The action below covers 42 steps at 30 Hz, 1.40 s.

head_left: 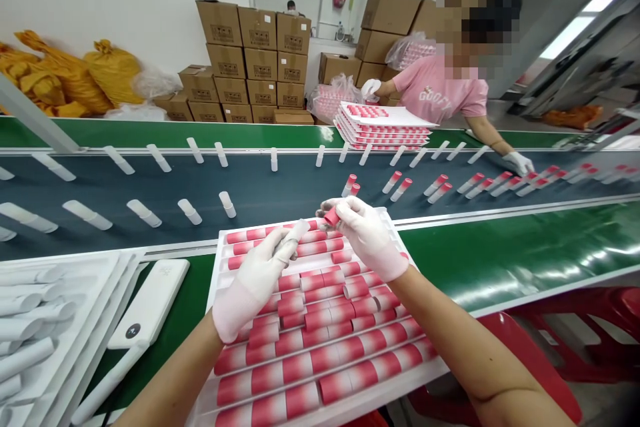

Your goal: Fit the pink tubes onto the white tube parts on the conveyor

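Running my view through the head camera, I've got both gloved hands in shot over the near side of the line. My left hand (260, 273) has its fingers curled in around a white tube (300, 231), one end poking out toward the middle. My right hand (367, 233) is pinched between thumb and fingers on a short red sleeve (331, 216). The two pieces are near each other but apart, both above the far part of a big white tray (315, 263). That tray is loaded with rows of red-and-white sleeves (345, 350), a few lying on top of the rows.

Just past the tray is the dark belt (300, 193), with plain white tubes (189, 211) on the left and red-topped tubes (395, 181) toward the right. On the green bench (475, 253), left of my tray, there's a white device that looks like a power bank (150, 303), right beside stacked trays (107, 307) with more white tubes in them.

Across the belt a co-worker in a pink shirt (440, 90) has one gloved hand (519, 163) at the red-topped tubes and the other near a tray stack (407, 117). Cardboard boxes (260, 63) and yellow sacks (113, 73) sit behind.
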Tool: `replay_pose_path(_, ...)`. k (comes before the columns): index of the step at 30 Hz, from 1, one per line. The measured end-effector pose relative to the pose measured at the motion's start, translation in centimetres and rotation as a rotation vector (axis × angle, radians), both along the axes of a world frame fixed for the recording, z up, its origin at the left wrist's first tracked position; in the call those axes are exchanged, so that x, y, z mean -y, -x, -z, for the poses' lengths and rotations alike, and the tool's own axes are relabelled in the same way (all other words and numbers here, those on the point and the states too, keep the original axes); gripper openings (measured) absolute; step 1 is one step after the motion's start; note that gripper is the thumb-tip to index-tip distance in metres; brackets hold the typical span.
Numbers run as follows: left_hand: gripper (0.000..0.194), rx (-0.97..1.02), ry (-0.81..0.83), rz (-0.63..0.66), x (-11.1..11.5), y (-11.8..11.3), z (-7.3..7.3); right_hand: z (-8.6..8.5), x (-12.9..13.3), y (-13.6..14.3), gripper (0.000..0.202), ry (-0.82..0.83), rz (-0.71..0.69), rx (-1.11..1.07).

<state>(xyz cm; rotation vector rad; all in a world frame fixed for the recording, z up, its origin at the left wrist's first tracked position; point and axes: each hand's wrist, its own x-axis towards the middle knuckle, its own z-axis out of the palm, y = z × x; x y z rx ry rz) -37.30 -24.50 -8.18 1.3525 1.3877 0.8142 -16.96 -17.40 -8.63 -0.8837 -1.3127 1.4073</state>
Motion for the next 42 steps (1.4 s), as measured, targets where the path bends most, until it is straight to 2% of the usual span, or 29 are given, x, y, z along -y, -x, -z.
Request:
replay_pose_path(4,0.045,-0.061,0.008,-0.063,-0.2,0.4,0.2,-0.8,0.7,-0.4,0.026,-0.091,0.000,0.214)
replay_pose_path(7,0.043,-0.052,0.033,-0.064,-0.3,0.5,0.5,-1.0,1.0,-0.4,0.037,-0.185,-0.034,0.359)
replay_pose_path(12,0.041,0.073,0.093,0.026,0.0,0.4,0.9,-1.6,1.0,-0.3,0.020,-0.221,-0.179,0.335)
replay_pose_path(17,0.047,0.067,0.047,0.063,-0.1,0.8,1.0,-2.6,1.0,-0.5,0.023,-0.256,-0.312,0.375)
replay_pose_path(24,0.050,-0.034,0.029,0.089,0.0,1.2,0.7,-1.8,1.2,0.3,0.035,-0.030,-0.203,0.216)
replay_pose_path(28,0.047,-0.079,-0.013,0.063,0.0,0.8,0.5,-1.4,1.3,0.5,0.031,-0.003,-0.140,0.216)
replay_pose_path(35,0.046,0.060,0.093,0.228,-0.6,1.3,-0.4,-1.9,1.3,0.2,0.047,-0.114,-0.346,0.213)
replay_pose_path(38,0.044,0.022,0.063,0.181,-0.7,1.1,0.2,-1.5,1.3,0.9,0.049,-0.021,-0.283,0.189)
replay_pose_path(42,0.039,-0.121,-0.068,0.103,-0.7,-0.2,1.9,-0.9,2.4,2.7,0.036,0.100,-0.190,0.162)
